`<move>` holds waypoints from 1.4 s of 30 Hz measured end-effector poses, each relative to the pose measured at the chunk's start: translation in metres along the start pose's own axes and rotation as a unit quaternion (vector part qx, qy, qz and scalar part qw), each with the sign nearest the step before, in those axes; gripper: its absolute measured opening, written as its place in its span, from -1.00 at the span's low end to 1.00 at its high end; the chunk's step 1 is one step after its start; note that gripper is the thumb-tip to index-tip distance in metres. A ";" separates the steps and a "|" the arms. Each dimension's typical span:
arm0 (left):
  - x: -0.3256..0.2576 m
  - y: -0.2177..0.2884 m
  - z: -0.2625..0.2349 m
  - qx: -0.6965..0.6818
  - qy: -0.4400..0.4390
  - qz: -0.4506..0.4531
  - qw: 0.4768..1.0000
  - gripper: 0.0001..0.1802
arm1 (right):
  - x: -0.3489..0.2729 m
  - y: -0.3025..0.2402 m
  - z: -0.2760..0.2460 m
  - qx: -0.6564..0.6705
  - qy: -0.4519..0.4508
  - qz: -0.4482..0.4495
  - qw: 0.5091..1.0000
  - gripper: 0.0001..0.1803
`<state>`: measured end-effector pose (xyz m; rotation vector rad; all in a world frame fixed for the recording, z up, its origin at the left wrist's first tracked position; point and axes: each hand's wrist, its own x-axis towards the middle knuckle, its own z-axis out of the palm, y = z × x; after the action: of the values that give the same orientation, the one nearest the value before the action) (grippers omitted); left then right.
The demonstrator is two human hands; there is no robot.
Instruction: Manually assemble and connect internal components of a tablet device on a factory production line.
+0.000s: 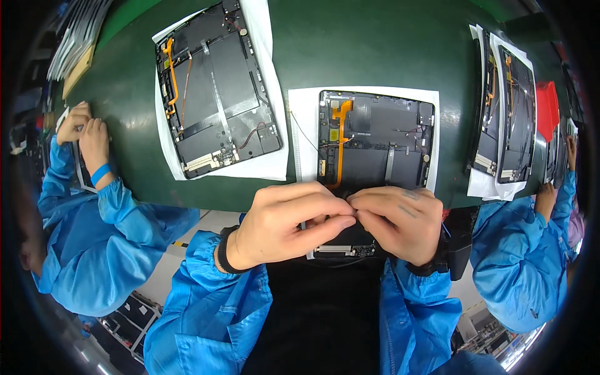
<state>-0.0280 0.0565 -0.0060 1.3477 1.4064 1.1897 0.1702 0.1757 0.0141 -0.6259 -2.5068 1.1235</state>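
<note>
Black-banded left hand (pixel 284 219): bent over the desk's near edge, thumb and forefinger drawn toward each other, tips close against those of the other hand; anything pinched there was too small to tell.
Right hand (pixel 406 222): held opposite, fingers curled and bunched at the same spot; I could not tell whether they gripped something.
Sleeves: blue on both arms, a black strap (pixel 434 265) around the right wrist.
Device shell under the hands (pixel 400 119): black, shallow, lying open-side up at the middle of the desk's near edge, partly hidden by both hands.
Orange ribbon cable (pixel 341 150): down the left part of that shell.
Thin dark wire (pixel 304 130): trailed from the shell's left side over the paper.
White sheet (pixel 302 100): beneath the shell, showing past its far, left and right sides.
Tilted shell (pixel 234 62): to the left and nearer the desk's far edge, on its own white paper (pixel 265 50), also with an orange ribbon.
Pair of shells (pixel 517 119): side by side toward the desk's right end, on white sheets; a red object (pixel 547 111) just beyond.
Green desk (pixel 369 44): a stack of thin pale sheets (pixel 78 37) stood at its far left corner.
Co-workers: blue-sleeved people sat on either side along the near edge, the left one wearing a blue wristband (pixel 101 173).
</note>
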 end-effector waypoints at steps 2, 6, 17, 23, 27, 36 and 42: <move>0.004 -0.004 -0.004 0.016 -0.006 0.019 1.000 -0.77 | 0.002 0.000 0.000 0.004 0.010 0.017 1.000 -0.78; 0.013 -0.021 -0.013 0.296 -0.056 0.165 0.939 -0.55 | 0.009 0.005 -0.001 -0.051 0.072 0.030 0.996 -0.81; 0.015 -0.026 -0.016 0.319 -0.097 0.160 0.929 -0.53 | 0.031 0.035 -0.006 -0.144 0.099 0.034 0.984 -0.83; 0.014 -0.027 -0.018 0.312 -0.105 0.161 0.930 -0.49 | 0.032 0.036 -0.006 -0.147 0.087 0.049 0.984 -0.85; 0.014 -0.029 -0.017 0.314 -0.101 0.165 0.930 -0.49 | 0.032 0.036 -0.005 -0.161 0.086 0.050 0.982 -0.85; 0.016 -0.025 -0.017 0.327 -0.110 0.157 0.925 -0.50 | 0.033 0.036 -0.005 -0.163 0.087 0.044 0.982 -0.85; 0.016 -0.023 -0.014 0.340 -0.106 0.150 0.922 -0.49 | 0.031 0.037 -0.003 -0.161 0.092 0.045 0.982 -0.84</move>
<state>-0.0477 0.0718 -0.0251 2.1669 1.5553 0.7095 0.1541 0.2153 -0.0086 -0.8919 -2.5368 0.6529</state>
